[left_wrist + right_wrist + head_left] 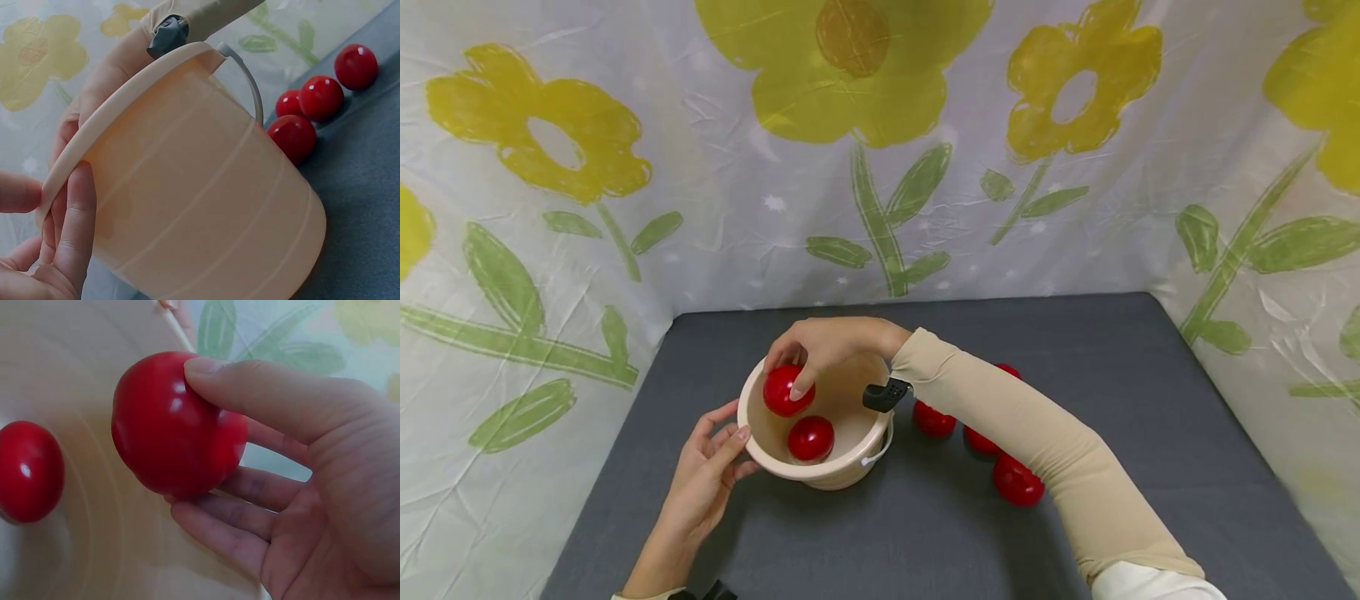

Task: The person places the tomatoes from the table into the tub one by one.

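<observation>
A cream plastic bucket stands on the dark cloth, tipped toward the left hand. The left hand pinches its left rim, thumb on one side and fingers on the outer wall, as the left wrist view shows. Inside the bucket's mouth, the right hand holds a glossy red round fruit between thumb and fingers. Its exact kind cannot be told. In the right wrist view the held fruit hangs above the bucket's inside. A second red fruit lies at the bottom.
Several more red fruits lie on the dark cloth right of the bucket, partly hidden under the right forearm. The bucket's handle hangs at its right side. A flower-printed curtain encloses the back and sides.
</observation>
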The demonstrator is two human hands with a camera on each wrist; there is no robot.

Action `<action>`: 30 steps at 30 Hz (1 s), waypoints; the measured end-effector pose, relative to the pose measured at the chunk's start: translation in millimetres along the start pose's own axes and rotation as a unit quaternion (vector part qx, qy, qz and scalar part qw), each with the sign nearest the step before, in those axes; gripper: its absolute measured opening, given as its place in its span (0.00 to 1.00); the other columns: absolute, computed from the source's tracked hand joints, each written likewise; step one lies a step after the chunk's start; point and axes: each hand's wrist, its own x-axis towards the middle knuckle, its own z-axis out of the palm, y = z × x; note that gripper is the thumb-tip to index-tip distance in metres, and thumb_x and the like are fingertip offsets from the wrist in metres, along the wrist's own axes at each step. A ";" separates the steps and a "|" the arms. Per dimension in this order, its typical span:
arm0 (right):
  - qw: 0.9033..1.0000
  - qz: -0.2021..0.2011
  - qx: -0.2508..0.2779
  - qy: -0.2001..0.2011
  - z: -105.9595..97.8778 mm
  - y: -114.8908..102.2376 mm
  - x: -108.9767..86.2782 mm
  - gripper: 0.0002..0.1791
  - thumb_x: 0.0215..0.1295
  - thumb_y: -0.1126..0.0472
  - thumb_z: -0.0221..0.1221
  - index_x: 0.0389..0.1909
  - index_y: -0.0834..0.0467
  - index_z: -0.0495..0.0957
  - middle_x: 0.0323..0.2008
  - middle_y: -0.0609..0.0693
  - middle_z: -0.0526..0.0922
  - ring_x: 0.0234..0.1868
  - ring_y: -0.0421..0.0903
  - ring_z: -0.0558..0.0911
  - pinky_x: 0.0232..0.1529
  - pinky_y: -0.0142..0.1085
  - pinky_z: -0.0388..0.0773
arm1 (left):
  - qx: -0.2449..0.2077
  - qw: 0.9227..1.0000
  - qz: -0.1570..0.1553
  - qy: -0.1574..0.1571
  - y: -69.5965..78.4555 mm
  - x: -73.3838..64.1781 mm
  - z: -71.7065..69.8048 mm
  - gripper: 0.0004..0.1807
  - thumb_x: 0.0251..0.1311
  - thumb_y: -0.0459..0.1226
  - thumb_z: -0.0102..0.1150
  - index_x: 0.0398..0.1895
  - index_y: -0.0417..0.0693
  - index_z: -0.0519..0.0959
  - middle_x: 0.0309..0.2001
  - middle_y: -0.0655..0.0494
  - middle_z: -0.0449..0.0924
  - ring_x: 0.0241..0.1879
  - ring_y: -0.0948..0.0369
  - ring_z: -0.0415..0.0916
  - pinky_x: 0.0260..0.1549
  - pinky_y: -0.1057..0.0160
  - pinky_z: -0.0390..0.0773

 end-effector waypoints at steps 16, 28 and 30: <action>0.999 0.020 0.028 -0.011 10.9 0.9 2.3 0.24 0.61 0.62 0.67 0.59 0.54 0.76 0.55 0.47 0.82 0.56 0.44 0.81 0.53 0.27 0.81 | -0.001 1.000 -0.003 0.000 -2.0 0.8 -0.8 0.20 0.71 0.30 0.51 0.61 0.52 0.62 0.37 0.61 0.81 0.32 0.66 0.83 0.31 0.67 0.86; 0.999 0.000 0.043 -0.018 6.2 -0.4 -1.2 0.24 0.61 0.65 0.66 0.60 0.59 0.76 0.59 0.55 0.81 0.61 0.54 0.79 0.59 0.31 0.78 | -0.004 1.000 0.011 -0.016 -2.5 0.6 -1.8 0.20 0.71 0.30 0.50 0.62 0.51 0.61 0.39 0.60 0.81 0.38 0.66 0.83 0.31 0.67 0.86; 0.999 -0.002 0.042 -0.018 6.6 0.4 -1.5 0.25 0.61 0.65 0.66 0.60 0.59 0.76 0.60 0.56 0.81 0.62 0.55 0.79 0.59 0.30 0.78 | -0.004 1.000 0.009 -0.014 -2.5 0.7 -1.7 0.20 0.71 0.30 0.50 0.62 0.51 0.61 0.38 0.61 0.81 0.38 0.67 0.83 0.31 0.67 0.86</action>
